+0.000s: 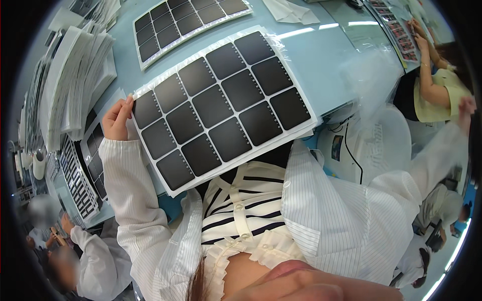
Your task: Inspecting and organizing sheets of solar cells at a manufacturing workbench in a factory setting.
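Running wide across the view: pale blue counter (321, 65), near edge passing under the sheet pile and close to the wearer's torso. Tall white paper stacks (75, 85) fill its left side, leaning, loose-edged. Sheet pile (215, 108) is front and center, white-bordered, black squares in a grid, three rows of five. Its near long edge overhangs the counter front, right in front of the striped top; near right corner also past the edge.

Long axis runs slantwise: left end nearer the body, right end farther out. White dashes line the right-hand side of each square.

Room to move: best on the right, counter surface between pile and clear plastic film (371, 75). Far side tight, second grid sheet (188, 24) sits just beyond, slanted much the same way. Left tight too: paper stacks plus a black-and-white striped stack (78, 175) near the forearm.

Left hand (117, 119): grip clamped on the pile's left short edge, at the far corner, fingertips on the border. Right hand (467, 106): arm flung out to the far right, well off the pile, near a co-worker in yellow; motion-blurred, can't tell if the grip is apart or together.
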`<action>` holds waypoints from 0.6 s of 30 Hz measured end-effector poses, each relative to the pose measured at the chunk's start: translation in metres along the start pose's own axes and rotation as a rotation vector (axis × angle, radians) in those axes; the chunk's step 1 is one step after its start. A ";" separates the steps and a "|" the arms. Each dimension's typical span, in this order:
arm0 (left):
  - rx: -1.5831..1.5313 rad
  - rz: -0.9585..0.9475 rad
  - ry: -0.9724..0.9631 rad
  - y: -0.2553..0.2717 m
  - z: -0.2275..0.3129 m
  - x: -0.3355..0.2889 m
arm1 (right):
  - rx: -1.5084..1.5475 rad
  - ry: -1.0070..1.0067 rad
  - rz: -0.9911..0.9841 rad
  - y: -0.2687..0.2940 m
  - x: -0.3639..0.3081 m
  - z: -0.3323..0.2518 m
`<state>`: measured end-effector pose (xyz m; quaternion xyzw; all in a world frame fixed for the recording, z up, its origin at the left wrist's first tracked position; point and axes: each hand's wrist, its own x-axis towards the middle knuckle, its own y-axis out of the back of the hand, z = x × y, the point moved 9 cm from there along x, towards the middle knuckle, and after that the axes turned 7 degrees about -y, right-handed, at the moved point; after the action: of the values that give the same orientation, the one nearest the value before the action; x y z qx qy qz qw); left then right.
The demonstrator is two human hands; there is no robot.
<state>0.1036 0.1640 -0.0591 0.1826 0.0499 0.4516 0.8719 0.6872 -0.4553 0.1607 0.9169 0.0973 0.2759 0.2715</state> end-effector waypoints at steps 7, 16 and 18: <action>0.032 0.044 0.008 0.003 0.006 -0.003 | 0.159 -0.043 -0.250 -0.232 -0.017 0.101; 0.039 -0.057 0.001 0.009 0.019 -0.023 | -0.503 0.571 0.043 -0.312 -0.124 -0.119; 0.040 -0.263 -0.087 -0.005 0.030 -0.027 | -0.435 0.615 -0.053 -0.327 -0.150 -0.168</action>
<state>0.0991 0.1308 -0.0349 0.2114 0.0447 0.3240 0.9211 0.4590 -0.1574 0.0303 0.7093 0.1373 0.5455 0.4248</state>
